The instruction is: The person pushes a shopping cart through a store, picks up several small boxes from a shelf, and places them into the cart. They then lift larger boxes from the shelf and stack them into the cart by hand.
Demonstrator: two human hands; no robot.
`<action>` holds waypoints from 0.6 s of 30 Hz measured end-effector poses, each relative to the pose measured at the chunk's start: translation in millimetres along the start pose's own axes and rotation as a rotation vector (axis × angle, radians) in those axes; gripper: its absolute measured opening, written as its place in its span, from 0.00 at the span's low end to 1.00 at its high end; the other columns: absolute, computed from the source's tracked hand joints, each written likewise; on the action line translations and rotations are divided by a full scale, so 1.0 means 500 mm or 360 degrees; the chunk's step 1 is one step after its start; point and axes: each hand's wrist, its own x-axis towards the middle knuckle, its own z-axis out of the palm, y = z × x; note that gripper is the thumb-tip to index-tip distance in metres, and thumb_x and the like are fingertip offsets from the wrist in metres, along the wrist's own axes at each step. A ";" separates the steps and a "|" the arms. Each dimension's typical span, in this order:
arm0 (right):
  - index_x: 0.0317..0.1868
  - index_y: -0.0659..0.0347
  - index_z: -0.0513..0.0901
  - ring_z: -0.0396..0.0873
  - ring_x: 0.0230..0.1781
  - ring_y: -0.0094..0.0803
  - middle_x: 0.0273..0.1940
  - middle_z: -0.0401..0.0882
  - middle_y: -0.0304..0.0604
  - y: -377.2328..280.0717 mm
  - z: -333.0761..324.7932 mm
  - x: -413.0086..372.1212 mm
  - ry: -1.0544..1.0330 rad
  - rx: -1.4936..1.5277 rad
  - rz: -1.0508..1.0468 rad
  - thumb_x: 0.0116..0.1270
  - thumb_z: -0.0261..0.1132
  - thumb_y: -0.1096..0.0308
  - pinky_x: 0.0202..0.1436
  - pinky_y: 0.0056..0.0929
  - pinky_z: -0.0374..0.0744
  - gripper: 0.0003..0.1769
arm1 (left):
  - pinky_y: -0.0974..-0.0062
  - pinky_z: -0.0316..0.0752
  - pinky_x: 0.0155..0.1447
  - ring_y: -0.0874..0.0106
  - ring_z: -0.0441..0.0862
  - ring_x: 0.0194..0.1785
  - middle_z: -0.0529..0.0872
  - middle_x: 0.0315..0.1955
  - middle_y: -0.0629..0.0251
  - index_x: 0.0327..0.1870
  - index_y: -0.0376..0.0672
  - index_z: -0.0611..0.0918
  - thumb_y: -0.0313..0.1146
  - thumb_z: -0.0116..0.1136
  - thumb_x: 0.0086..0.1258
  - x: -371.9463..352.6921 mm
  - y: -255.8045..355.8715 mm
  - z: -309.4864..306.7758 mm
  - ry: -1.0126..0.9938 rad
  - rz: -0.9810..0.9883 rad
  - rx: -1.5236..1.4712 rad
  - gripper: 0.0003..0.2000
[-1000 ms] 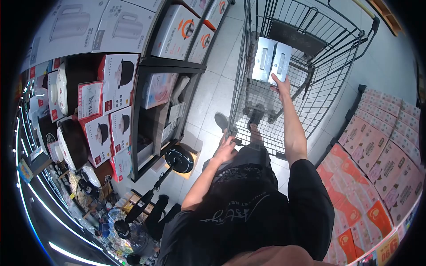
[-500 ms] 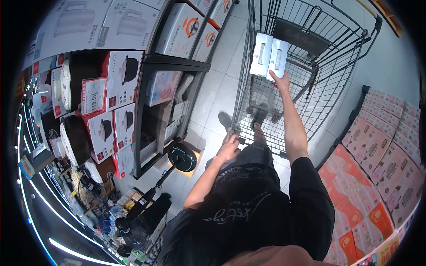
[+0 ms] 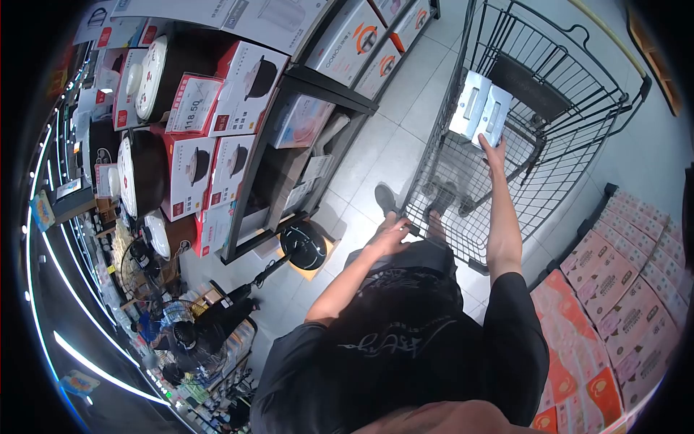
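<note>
My right hand [image 3: 493, 153] reaches into the wire shopping cart [image 3: 549, 189], closed on the near end of a white box [image 3: 494, 114] with a long slot-like panel on top. A second, similar white box [image 3: 470, 103] lies side by side with it to the left. Both are inside the basket outline, over the wire mesh. My left hand [image 3: 391, 237] is low at the cart's near left corner, its fingers bent over the dark rim there. Its fingertips are partly hidden.
Shelves on the left hold boxed pots [image 3: 230, 160], a price sign [image 3: 194, 103] and kettle boxes [image 3: 278, 18]. A round black-based appliance [image 3: 303, 246] stands on the floor by the shelf end. Stacked pink packages [image 3: 614, 267] line the right. My shoe [image 3: 385, 197] is beside the cart.
The whole view has shifted, so shelves, cart and both hands appear farther right. My right hand keeps its hold on the white box, and my left hand stays at the cart's corner.
</note>
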 end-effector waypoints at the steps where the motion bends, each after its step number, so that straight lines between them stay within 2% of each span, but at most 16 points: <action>1: 0.74 0.63 0.41 0.65 0.65 0.50 0.67 0.58 0.60 -0.007 -0.003 -0.016 -0.0030 -0.0001 0.0005 0.45 0.76 0.43 0.57 0.50 0.72 0.68 | 0.63 0.71 0.57 0.56 0.72 0.57 0.71 0.57 0.61 0.40 0.36 0.77 0.36 0.64 0.58 -0.002 -0.004 0.001 0.0027 0.0053 0.0039 0.15; 3: 0.73 0.67 0.41 0.64 0.65 0.50 0.67 0.57 0.63 0.004 -0.001 -0.025 0.0006 0.0019 -0.0085 0.46 0.77 0.44 0.62 0.45 0.69 0.68 | 0.64 0.72 0.56 0.59 0.75 0.55 0.73 0.57 0.60 0.41 0.36 0.77 0.36 0.63 0.59 -0.006 -0.016 0.000 0.0085 0.0156 0.0117 0.14; 5: 0.72 0.72 0.42 0.62 0.67 0.51 0.67 0.55 0.68 0.018 -0.009 -0.028 0.0059 -0.0010 -0.0164 0.47 0.77 0.46 0.67 0.37 0.63 0.66 | 0.68 0.75 0.52 0.60 0.78 0.49 0.74 0.56 0.57 0.39 0.35 0.76 0.32 0.62 0.59 -0.025 0.004 -0.048 0.0150 0.0119 -0.0028 0.13; 6: 0.72 0.72 0.43 0.62 0.67 0.51 0.67 0.55 0.67 0.026 -0.011 -0.031 0.0124 -0.0050 -0.0222 0.48 0.76 0.47 0.67 0.38 0.63 0.66 | 0.70 0.76 0.50 0.60 0.80 0.46 0.74 0.55 0.55 0.39 0.34 0.76 0.30 0.62 0.59 -0.038 0.015 -0.079 0.0182 0.0102 -0.0102 0.12; 7: 0.72 0.72 0.44 0.61 0.67 0.51 0.67 0.55 0.67 0.048 -0.011 -0.027 0.0189 -0.0091 -0.0281 0.48 0.76 0.47 0.67 0.38 0.63 0.65 | 0.73 0.76 0.43 0.67 0.81 0.36 0.77 0.50 0.57 0.41 0.36 0.77 0.28 0.62 0.59 -0.051 0.013 -0.097 0.0339 0.0062 -0.0308 0.11; 10: 0.71 0.72 0.48 0.63 0.65 0.50 0.66 0.57 0.67 0.079 -0.025 -0.080 0.0383 -0.0164 -0.0333 0.51 0.75 0.48 0.65 0.38 0.66 0.60 | 0.74 0.75 0.42 0.70 0.80 0.34 0.79 0.44 0.58 0.43 0.36 0.77 0.29 0.62 0.61 -0.082 -0.053 -0.159 0.0584 -0.0108 -0.0891 0.12; 12: 0.70 0.71 0.50 0.67 0.63 0.49 0.65 0.59 0.66 0.116 -0.021 -0.130 0.0380 -0.0119 -0.0305 0.51 0.75 0.49 0.63 0.37 0.69 0.58 | 0.72 0.75 0.43 0.67 0.79 0.36 0.80 0.38 0.58 0.45 0.34 0.76 0.33 0.62 0.63 -0.099 -0.152 -0.206 0.0834 -0.0323 -0.0618 0.15; 14: 0.70 0.70 0.53 0.72 0.58 0.46 0.62 0.62 0.64 0.160 -0.019 -0.189 0.0360 -0.0270 -0.0294 0.52 0.75 0.48 0.58 0.36 0.73 0.56 | 0.64 0.73 0.49 0.60 0.78 0.44 0.77 0.45 0.52 0.48 0.32 0.74 0.40 0.62 0.64 -0.100 -0.252 -0.265 0.1285 -0.0549 -0.0212 0.21; 16: 0.71 0.63 0.55 0.72 0.56 0.44 0.61 0.65 0.60 0.210 -0.022 -0.252 0.0198 -0.0238 -0.0214 0.53 0.73 0.47 0.49 0.36 0.77 0.53 | 0.55 0.65 0.60 0.52 0.72 0.55 0.72 0.53 0.45 0.47 0.30 0.72 0.47 0.61 0.63 -0.088 -0.354 -0.328 0.1517 -0.0941 0.0214 0.25; 18: 0.70 0.63 0.56 0.75 0.51 0.41 0.60 0.67 0.59 0.251 -0.019 -0.323 0.0302 -0.0479 -0.0154 0.55 0.72 0.49 0.40 0.32 0.78 0.50 | 0.48 0.57 0.64 0.48 0.68 0.59 0.68 0.56 0.41 0.48 0.29 0.72 0.51 0.60 0.62 -0.073 -0.420 -0.401 0.1780 -0.0838 0.0738 0.29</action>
